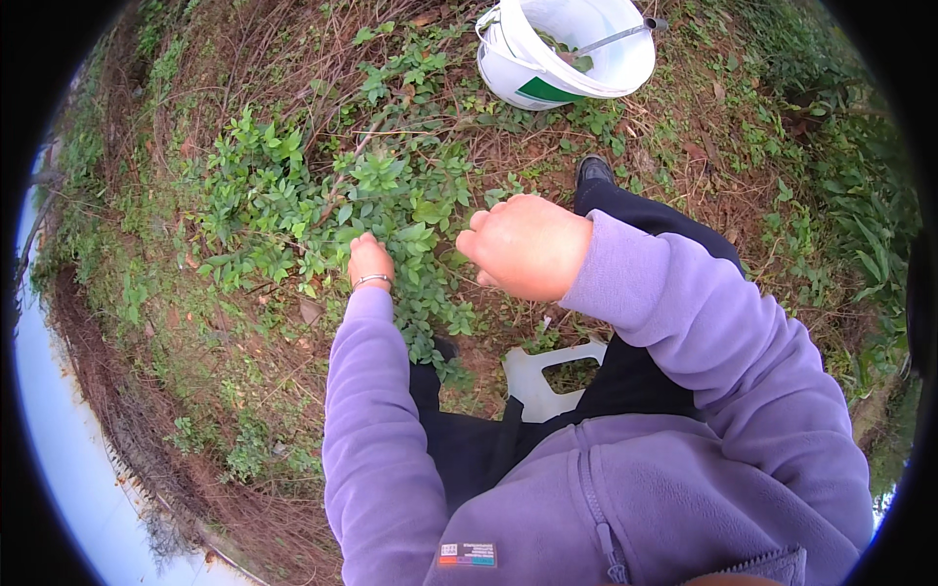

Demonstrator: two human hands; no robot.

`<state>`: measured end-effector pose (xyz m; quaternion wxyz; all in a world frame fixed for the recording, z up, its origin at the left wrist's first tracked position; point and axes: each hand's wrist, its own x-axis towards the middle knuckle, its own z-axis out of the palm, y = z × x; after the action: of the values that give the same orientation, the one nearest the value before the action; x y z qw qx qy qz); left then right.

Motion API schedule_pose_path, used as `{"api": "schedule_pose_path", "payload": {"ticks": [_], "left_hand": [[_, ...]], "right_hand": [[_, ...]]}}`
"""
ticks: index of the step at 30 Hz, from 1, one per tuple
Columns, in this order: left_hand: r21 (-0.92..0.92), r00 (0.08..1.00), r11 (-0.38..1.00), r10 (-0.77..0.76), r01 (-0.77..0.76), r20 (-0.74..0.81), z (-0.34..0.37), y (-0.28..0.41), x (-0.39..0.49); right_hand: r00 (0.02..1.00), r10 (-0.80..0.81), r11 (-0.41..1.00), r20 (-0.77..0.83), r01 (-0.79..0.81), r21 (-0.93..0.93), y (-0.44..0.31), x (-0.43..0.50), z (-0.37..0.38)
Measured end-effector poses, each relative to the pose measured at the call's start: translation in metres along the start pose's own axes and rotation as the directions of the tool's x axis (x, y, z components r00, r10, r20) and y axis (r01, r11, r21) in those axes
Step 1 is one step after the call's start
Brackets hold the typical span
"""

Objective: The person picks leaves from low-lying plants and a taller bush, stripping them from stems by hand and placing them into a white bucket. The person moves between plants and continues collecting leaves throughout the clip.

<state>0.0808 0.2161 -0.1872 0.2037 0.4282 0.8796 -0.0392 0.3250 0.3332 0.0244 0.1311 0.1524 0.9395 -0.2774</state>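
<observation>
Before me a low shrub with bright green leaves (381, 176) spreads across the ground. My left hand (371, 261), with a bracelet at the wrist, reaches into its foliage; the fingertips are hidden, so I cannot tell what they hold. My right hand (524, 245) is raised at the shrub's right side, its fingers curled under and partly hidden; whether anything is in it does not show. A brownish woody stem (352, 165) runs through the leaves above my left hand.
A white plastic bucket (506, 66) at the top holds some leaves and a tool with a metal shaft (619, 38). A pale plastic stool (529, 373) lies between my legs. My shoe (594, 170) is below the bucket. Dry twigs (278, 58) cover the ground at upper left.
</observation>
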Motion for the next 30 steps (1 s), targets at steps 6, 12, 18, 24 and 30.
{"api": "schedule_pose_path", "payload": {"ticks": [6, 12, 18, 24, 30], "left_hand": [[0.075, 1.000, 0.997, 0.003, -0.003, 0.000, -0.005, 0.014, 0.004], [0.048, 0.999, 0.999, -0.022, 0.020, 0.027, -0.006, 0.018, 0.000], [0.109, 0.996, 0.993, -0.048, 0.040, 0.071, -0.008, 0.014, -0.003], [-0.013, 0.982, 1.000, 0.003, 0.000, 0.188, -0.023, 0.012, 0.000], [-0.851, 0.947, 0.464, 0.066, 0.248, 0.313, -0.099, 0.024, -0.034]], "right_hand": [[1.000, -0.004, 1.000, 0.006, 0.004, 0.003, 0.000, -0.001, 0.001], [0.998, 0.027, 1.000, 0.052, -0.027, 0.009, 0.005, -0.004, 0.000], [0.999, 0.021, 1.000, 0.040, -0.021, 0.007, 0.006, -0.006, 0.001], [0.999, 0.020, 1.000, 0.046, -0.019, -0.013, 0.005, -0.005, 0.001], [1.000, 0.001, 1.000, 0.025, -0.001, 0.005, 0.003, -0.010, -0.005]]}}
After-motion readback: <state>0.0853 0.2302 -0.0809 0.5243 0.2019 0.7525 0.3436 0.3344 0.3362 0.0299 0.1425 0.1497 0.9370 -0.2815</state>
